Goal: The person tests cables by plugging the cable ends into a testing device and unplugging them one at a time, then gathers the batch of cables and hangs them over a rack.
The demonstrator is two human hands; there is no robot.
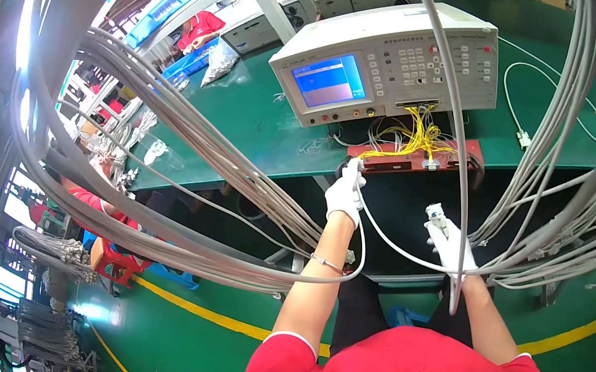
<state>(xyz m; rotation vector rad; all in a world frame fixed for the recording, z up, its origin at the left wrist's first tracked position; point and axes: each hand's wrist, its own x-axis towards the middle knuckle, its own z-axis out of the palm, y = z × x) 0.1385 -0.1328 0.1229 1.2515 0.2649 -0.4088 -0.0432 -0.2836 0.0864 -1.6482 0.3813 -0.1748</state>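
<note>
White gloves cover both of my hands. My left hand (344, 195) is closed at the left end of a red-brown fixture block (388, 168), gripping the end of a grey cable (383, 240); its plug is mostly hidden by the fingers. I cannot tell whether that plug is seated in the block. Lower and to the right, my right hand (450, 245) holds up a cable connector (435, 213), a pale plug with its face pointing away from me. Yellow and grey wires (423, 134) run from the block up to a boxy tester (393, 64) with a lit blue screen.
Thick bundles of grey cables hang at the left (196, 133) and right (557, 143), and loops cross in front of my arms. A loose white cable (524, 139) lies on the green bench (238, 117). Other people in red sit farther left, near blue bins (178, 4).
</note>
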